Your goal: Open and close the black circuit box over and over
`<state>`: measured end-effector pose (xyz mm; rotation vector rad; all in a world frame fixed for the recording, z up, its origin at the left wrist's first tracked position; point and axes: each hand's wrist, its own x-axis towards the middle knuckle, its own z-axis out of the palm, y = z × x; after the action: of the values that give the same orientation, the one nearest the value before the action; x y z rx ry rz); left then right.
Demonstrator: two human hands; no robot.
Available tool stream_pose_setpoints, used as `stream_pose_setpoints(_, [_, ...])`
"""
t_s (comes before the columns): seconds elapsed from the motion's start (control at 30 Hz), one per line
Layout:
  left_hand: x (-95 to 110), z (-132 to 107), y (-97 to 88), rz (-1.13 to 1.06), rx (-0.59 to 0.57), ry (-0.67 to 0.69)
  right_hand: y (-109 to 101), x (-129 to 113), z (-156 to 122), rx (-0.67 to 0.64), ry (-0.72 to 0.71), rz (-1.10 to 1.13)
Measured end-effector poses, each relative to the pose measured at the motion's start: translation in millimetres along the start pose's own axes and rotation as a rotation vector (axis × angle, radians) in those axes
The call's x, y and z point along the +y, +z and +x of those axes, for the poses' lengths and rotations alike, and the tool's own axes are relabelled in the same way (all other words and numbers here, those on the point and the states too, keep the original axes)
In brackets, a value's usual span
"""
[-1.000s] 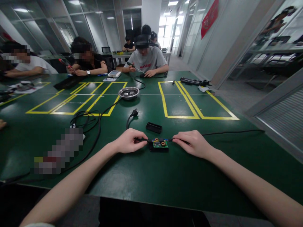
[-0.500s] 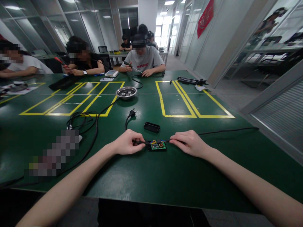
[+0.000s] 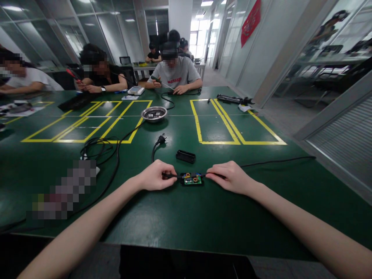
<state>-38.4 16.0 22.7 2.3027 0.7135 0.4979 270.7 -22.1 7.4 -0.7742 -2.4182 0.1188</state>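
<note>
A small green circuit board (image 3: 191, 179) with copper coils sits in a black case half on the green table (image 3: 203, 217), between my hands. My left hand (image 3: 157, 176) is closed, pinching the black cable that enters the board's left side. That cable runs back to a plug (image 3: 161, 139). My right hand (image 3: 231, 177) is closed, pinching the black cable (image 3: 279, 160) that leaves the board's right side and trails off to the right. A loose black case half (image 3: 185, 156) lies just behind the board.
A metal bowl (image 3: 154, 114) with small parts stands mid-table. Coiled black cables (image 3: 100, 149) lie to the left. Yellow tape boxes (image 3: 221, 124) mark the table. Several people sit working at the far side, one holding a soldering iron. A black tool (image 3: 234, 100) lies far right.
Both hands keep their pinch on the cables. The board and case have settled slightly lower and left in view, mostly from the camera shifting.
</note>
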Motion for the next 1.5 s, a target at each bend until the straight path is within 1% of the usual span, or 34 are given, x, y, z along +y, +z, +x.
stream_pose_setpoints(0.27, [-5,0,4.0,0.043,0.008,0.016,2,-4,-3,-0.074,0.059,0.018])
stream_pose_setpoints(0.43, [-6,0,6.6,0.136,0.014,0.011,1,-4,-1,-0.14,0.111,0.025])
stream_pose_setpoints(0.53, [-8,-1,7.9,0.182,0.015,0.021,1,-6,0,-0.165,0.123,0.005])
stream_pose_setpoints(0.67, [-9,-1,7.8,0.189,0.013,0.028,-1,-8,2,-0.187,0.146,-0.032])
stream_pose_setpoints(0.8, [-7,-2,8.0,0.18,0.029,0.017,-2,-10,5,-0.269,0.174,-0.061])
stream_pose_setpoints(0.87, [-7,-2,8.3,0.188,0.033,0.018,-2,-10,7,-0.302,0.176,-0.089])
stream_pose_setpoints(0.97, [-4,-1,8.3,0.26,0.037,0.053,-3,-12,11,-0.331,0.147,-0.165])
stream_pose_setpoints(1.07, [-2,-1,9.1,0.361,0.037,0.121,-4,-19,17,-0.417,0.129,-0.267])
stream_pose_setpoints(1.13, [0,-1,10.7,0.425,0.036,0.157,-4,-25,21,-0.478,0.151,-0.332])
stream_pose_setpoints(1.2, [1,-2,12.7,0.479,0.038,0.175,-3,-31,24,-0.511,0.188,-0.381])
stream_pose_setpoints(1.4, [4,-2,15.4,0.572,0.048,0.219,-4,-44,27,-0.561,0.267,-0.415])
stream_pose_setpoints(1.5, [6,-2,14.3,0.616,0.052,0.22,-3,-46,27,-0.499,0.23,-0.451])
